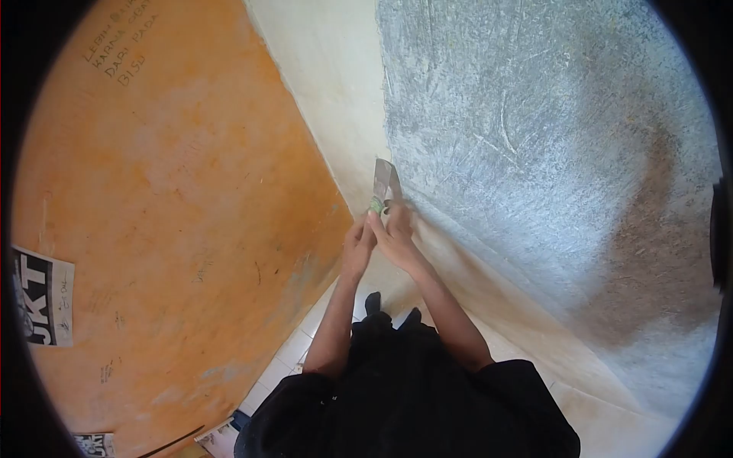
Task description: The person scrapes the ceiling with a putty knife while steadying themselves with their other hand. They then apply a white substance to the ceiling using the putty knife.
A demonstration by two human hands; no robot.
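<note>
A putty knife [382,175] with a flat metal blade points up along the pale wall strip, its blade tip beside the edge of the grey wall surface. Near the base of the blade is a greenish patch [376,204]. My right hand [395,233] is closed around the handle area, thumb stretched toward the green patch. Pressed close beside it, my left hand [359,243] is closed too, its fingers at the lower end of the tool. The handle is mostly hidden by my fingers.
An orange wall [191,191] with handwriting rises on the left. To the right stands a rough grey wall [534,137] with a shadow across it. A printed paper [50,298] hangs at far left. White floor tiles [294,351] show below, near my dark-covered feet [372,303].
</note>
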